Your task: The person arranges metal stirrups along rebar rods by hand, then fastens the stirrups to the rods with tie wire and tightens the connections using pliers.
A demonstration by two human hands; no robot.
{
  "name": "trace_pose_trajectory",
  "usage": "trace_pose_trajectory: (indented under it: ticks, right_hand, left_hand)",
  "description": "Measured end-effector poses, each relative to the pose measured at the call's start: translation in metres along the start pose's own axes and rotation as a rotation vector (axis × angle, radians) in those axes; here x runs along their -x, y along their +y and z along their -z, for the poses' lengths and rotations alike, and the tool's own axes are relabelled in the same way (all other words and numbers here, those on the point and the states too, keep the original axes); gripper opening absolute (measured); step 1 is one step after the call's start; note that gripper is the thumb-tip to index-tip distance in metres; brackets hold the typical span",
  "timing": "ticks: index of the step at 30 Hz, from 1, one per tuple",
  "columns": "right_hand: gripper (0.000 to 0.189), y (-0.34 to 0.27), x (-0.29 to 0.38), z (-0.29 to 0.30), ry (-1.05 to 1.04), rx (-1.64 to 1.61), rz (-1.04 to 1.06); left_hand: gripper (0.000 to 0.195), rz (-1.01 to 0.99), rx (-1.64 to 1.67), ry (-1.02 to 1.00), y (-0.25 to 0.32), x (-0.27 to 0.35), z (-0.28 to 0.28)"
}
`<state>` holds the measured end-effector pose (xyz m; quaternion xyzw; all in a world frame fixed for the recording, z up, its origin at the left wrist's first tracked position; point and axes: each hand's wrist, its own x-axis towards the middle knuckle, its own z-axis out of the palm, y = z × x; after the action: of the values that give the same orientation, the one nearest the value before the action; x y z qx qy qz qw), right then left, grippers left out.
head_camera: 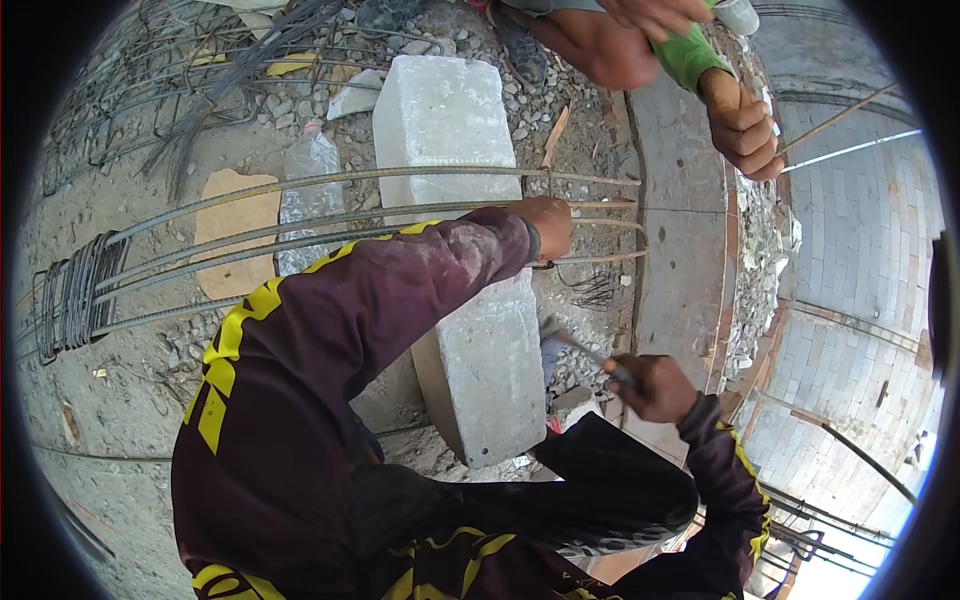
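Several long ribbed rebars run across a pale concrete block, their right ends bent into hooks. My left hand is closed at the bars just past the block's right edge, where a thin steel stirrup crosses them. My fingertips are hidden beneath the hand. In my right hand is a hand tool with a dark grip and metal shaft. Its blurred head points toward the block, below the bars. A bunch of thin tie wires lies between my hands on the ground.
A stack of stirrups surrounds the bars at left. A plastic bottle and cardboard piece lie beneath them. Across from me, a co-worker's hand grips thin rods. Rubble lines a concrete ledge at right.
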<state>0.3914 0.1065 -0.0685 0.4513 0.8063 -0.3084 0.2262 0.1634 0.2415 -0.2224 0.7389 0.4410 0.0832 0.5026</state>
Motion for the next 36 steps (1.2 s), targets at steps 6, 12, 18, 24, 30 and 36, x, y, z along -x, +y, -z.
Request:
trace_pose_trajectory:
  ticks: [6, 12, 18, 24, 30, 36]
  right_hand:
    - [0.041, 0.011, -0.004, 0.066, 0.038, 0.207, -0.305]
    - [0.046, -0.007, -0.057, 0.084, -0.06, 0.554, -0.283]
    - [0.056, -0.017, -0.063, 0.085, -0.07, 0.637, -0.289]
    - [0.056, -0.043, -0.072, 0.085, -0.085, 0.76, -0.334]
    - [0.032, -0.028, -0.065, 0.084, -0.062, 0.801, -0.243]
    - [0.035, -0.022, -0.061, 0.065, -0.201, 0.414, -0.482]
  left_hand:
    - [0.011, 0.058, 0.127, -0.013, -0.001, -0.018, -0.009]
    - [0.008, -0.05, 0.007, -0.085, 0.003, -0.017, -0.006]
    - [0.013, 0.008, 0.124, -0.071, -0.001, -0.016, -0.01]
    - [0.023, -0.018, 0.12, -0.089, -0.003, -0.02, -0.009]
    - [0.023, 0.092, 0.305, -0.046, 0.003, -0.014, -0.004]
    - [0.023, 0.11, 0.308, -0.067, 0.004, -0.011, 0.001]
